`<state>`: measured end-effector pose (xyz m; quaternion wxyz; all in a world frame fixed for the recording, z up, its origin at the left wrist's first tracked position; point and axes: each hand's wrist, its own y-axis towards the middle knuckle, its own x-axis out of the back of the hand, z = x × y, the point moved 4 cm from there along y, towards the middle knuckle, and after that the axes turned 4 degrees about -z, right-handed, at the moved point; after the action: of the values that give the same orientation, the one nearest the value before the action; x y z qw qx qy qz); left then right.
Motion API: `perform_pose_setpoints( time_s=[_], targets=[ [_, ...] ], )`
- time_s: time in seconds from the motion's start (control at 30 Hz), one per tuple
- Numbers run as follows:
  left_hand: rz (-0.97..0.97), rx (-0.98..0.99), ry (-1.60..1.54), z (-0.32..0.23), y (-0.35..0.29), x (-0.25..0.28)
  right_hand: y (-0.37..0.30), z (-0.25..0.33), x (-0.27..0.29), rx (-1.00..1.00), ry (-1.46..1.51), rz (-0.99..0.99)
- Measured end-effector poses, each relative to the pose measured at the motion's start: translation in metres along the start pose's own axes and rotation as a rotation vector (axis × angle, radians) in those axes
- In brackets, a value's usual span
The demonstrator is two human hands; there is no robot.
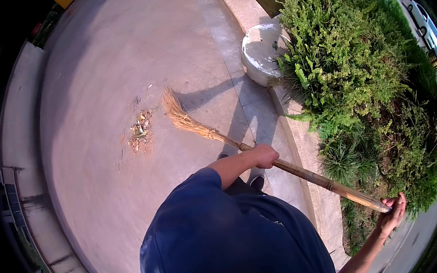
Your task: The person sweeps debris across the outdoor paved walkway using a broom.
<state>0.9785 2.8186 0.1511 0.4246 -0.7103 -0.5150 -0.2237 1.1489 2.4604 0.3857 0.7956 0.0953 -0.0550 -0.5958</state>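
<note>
A straw broom (303,173) with a long bamboo handle slants across in front of me. My left hand (265,156) is wrapped round the handle just above the binding. At the handle's far right end, the fingers of my right hand (394,210) curl about its tip. The broom's bristles (182,114) point away to the left, and I cannot tell whether they touch the ground. Just left of them lies a small pile of dry leaves and debris (140,132), with a few bits scattered around it.
Pale paving (102,161) spreads to the left, up to a low wall (22,121). On the right, a stone kerb (301,145) borders dense green shrubs (346,59). A round white planter-like block (263,53) stands by the kerb. A white car (426,27) is far right.
</note>
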Motion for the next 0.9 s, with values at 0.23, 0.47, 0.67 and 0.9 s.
perform_pose_setpoints(
  time_s=[0.23,0.47,0.67,0.9],
  targets=[
    [-0.188,-0.058,-0.094,-0.068,0.023,0.010,0.040,0.014,0.093,-0.054,0.103,-0.159],
    [-0.292,-0.197,-0.160,-0.124,0.064,-0.007,0.064,0.087,0.131,0.087,-0.047,-0.266],
    [-0.108,-0.003,-0.126,-0.032,0.003,-0.075,0.001,-0.026,0.063,-0.132,0.017,0.103],
    [-0.075,0.013,-0.127,-0.051,-0.008,-0.075,-0.029,-0.071,0.121,-0.243,0.092,-0.312]
  ],
)
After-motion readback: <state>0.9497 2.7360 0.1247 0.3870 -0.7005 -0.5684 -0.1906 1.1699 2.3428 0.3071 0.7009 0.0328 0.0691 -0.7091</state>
